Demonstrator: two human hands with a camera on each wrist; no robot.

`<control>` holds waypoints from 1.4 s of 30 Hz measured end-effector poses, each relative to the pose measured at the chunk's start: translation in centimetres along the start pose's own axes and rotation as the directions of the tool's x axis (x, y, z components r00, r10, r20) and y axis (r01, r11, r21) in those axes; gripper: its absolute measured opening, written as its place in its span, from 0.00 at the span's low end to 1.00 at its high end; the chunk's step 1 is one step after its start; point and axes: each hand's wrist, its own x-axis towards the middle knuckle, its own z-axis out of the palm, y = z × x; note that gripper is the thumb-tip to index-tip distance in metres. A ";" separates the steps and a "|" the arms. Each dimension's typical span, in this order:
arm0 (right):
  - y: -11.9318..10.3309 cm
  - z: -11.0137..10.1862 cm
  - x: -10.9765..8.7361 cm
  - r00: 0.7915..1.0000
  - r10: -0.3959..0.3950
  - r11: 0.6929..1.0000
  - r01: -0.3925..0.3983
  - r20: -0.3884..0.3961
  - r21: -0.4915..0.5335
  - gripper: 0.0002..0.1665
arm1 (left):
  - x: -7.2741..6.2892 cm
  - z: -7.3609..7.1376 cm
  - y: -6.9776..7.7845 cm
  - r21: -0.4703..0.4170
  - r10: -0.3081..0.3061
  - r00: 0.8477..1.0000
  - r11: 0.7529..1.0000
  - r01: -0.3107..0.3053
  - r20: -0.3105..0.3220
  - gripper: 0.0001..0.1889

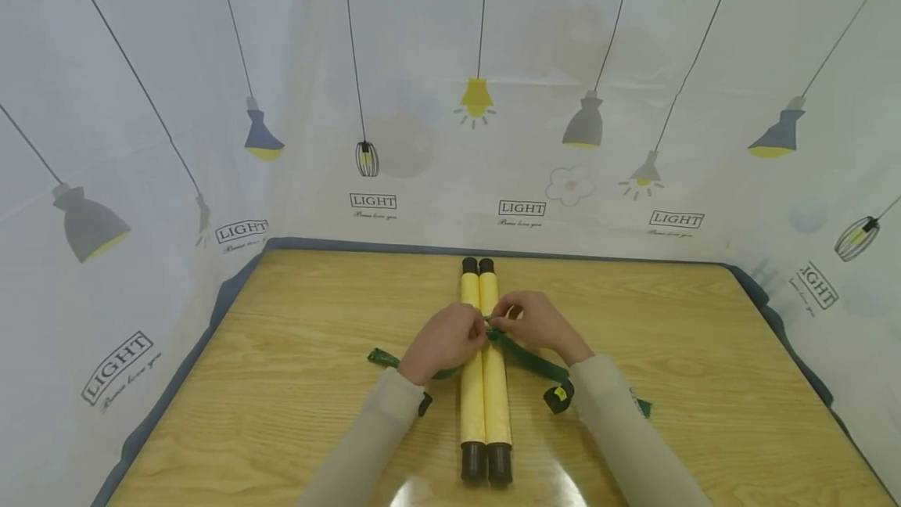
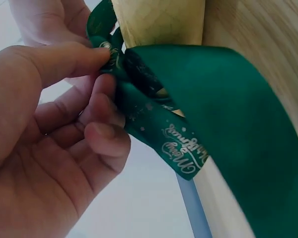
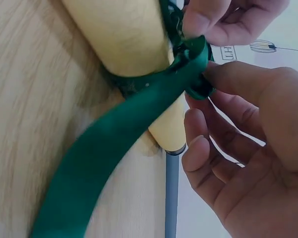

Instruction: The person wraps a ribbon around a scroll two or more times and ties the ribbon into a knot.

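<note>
Two yellow tubes (image 1: 472,393) with dark end caps (image 1: 499,463) lie side by side, pointing away from me. A green satin ribbon (image 1: 531,362) passes round them, and its loose lengths trail to both sides. Above the tubes, my left hand (image 1: 446,339) pinches the ribbon between thumb and index finger. Close beside it, my right hand (image 1: 531,323) pinches another part of the ribbon. Pale "Merry Christmas" lettering shows on the ribbon (image 2: 181,151) in the left wrist view. The right wrist view has the ribbon (image 3: 114,119) gathered into a small loop at the fingertips.
All this lies on a wood-grain table (image 1: 296,413). A curled dark green piece with a yellow spot (image 1: 559,396) sits near my right sleeve (image 1: 619,413). White sheeting printed with lamps (image 1: 450,170) surrounds the table's back and sides.
</note>
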 end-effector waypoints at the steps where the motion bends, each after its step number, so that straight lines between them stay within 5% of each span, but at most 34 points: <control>1: -0.1 0.0 0.0 1.000 -0.003 1.000 0.003 0.000 0.002 0.05 | 0.0 0.1 -0.1 0.001 0.000 1.000 1.000 0.000 -0.017 0.06; 7: -0.5 0.0 -0.1 1.000 -0.019 0.999 0.018 0.017 0.041 0.05 | 0.3 0.4 -0.3 -0.017 -0.040 0.995 0.999 0.038 -0.093 0.05; 13: -1.0 0.0 -0.4 0.995 0.047 0.980 -0.063 0.086 0.191 0.08 | 0.5 0.8 -0.2 -0.054 -0.100 0.986 0.994 0.093 -0.136 0.07; 28: -0.6 0.4 -1.1 0.956 0.224 0.843 -0.287 0.190 0.455 0.14 | 0.7 1.5 -0.5 -0.106 -0.133 0.975 0.988 0.116 -0.180 0.13; 42: 0.1 0.7 -0.8 0.952 0.251 0.878 -0.300 0.174 0.373 0.11 | 0.7 1.2 -2.0 -0.249 -0.122 0.989 0.964 0.098 -0.084 0.10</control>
